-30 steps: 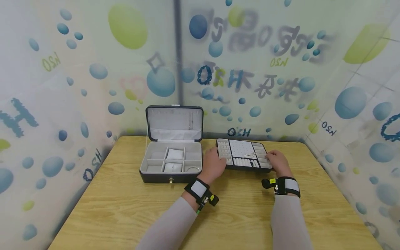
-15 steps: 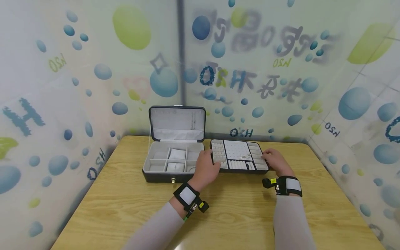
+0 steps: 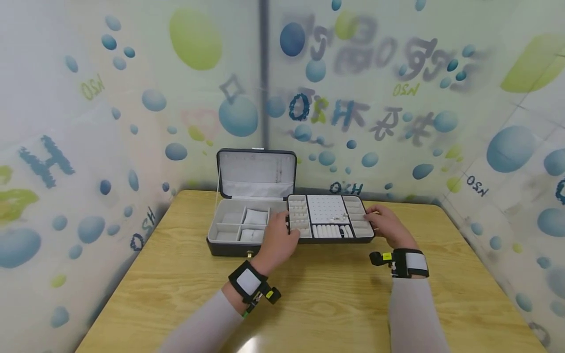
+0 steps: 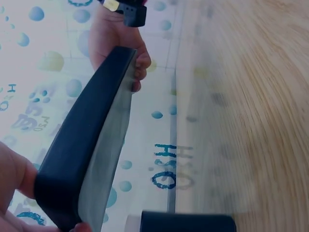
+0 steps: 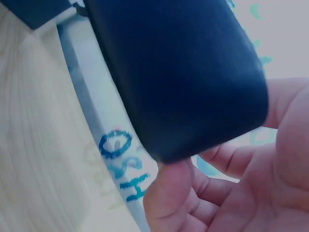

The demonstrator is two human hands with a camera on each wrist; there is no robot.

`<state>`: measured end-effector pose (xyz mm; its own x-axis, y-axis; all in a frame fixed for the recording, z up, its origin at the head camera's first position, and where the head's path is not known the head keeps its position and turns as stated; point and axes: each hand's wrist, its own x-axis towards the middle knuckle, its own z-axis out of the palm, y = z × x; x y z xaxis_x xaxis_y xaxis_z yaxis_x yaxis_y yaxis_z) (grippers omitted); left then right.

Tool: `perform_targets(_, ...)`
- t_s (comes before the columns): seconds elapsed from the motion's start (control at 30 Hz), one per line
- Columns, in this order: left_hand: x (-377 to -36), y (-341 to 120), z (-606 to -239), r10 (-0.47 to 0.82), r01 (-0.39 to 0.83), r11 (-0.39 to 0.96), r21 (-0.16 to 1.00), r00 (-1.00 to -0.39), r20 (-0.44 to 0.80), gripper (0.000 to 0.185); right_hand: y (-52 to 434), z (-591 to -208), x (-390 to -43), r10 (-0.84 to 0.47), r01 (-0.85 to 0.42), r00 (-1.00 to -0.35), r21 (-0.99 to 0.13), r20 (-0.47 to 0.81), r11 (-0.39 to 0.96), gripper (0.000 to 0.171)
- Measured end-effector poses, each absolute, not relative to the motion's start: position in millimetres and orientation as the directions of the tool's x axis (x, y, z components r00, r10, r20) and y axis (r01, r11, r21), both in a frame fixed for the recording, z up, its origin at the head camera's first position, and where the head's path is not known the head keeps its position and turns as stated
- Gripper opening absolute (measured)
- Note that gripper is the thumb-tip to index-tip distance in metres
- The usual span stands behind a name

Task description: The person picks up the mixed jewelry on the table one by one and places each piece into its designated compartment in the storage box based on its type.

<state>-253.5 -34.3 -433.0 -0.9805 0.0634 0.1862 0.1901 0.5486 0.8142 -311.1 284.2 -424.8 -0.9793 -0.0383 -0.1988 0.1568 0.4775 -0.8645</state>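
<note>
Both hands hold a dark jewelry tray (image 3: 327,208) with pale compartments, ring rolls and a dotted panel. My left hand (image 3: 277,240) grips its left end, thumb on the front corner. At the tray's right end, my right hand (image 3: 388,226) grips the edge. The left wrist view shows the tray's dark side (image 4: 84,135) raised off the table; in the right wrist view its dark end (image 5: 178,77) sits between thumb and fingers (image 5: 169,193). An open jewelry box (image 3: 229,249) stands left of it, lid (image 3: 257,169) upright. Tray and left hand hide the box's right part.
Small white cushions (image 3: 256,217) lie in the box's middle compartments. A necklace (image 3: 279,170) hangs inside the lid. The wooden table (image 3: 326,294) meets patterned walls (image 3: 198,122) at the back and sides.
The tray has moved left with both hands, from beside the box to overlapping its right edge in the head view. The head view has also shifted slightly.
</note>
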Motion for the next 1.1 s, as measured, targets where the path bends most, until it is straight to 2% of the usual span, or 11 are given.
perform_targets(0.53,-259,-72,-425,-0.025,0.132,0.548,0.826,-0.984,0.174,0.058,243,-418,-312,-0.018,0.103,-0.992,-0.903,-0.122,0.417,0.032)
perform_targets(0.83,-263,-82,-414,-0.045,0.111,0.556,0.824,-0.985,0.164,0.057,228,-418,-313,0.03,0.091,-0.996,-0.95,-0.086,0.3,0.038)
perform_targets(1.1,-266,-91,-408,-0.072,0.092,0.55,0.83,-0.985,0.156,0.055,213,-422,-314,0.054,0.068,-0.997,-0.968,-0.056,0.243,0.036)
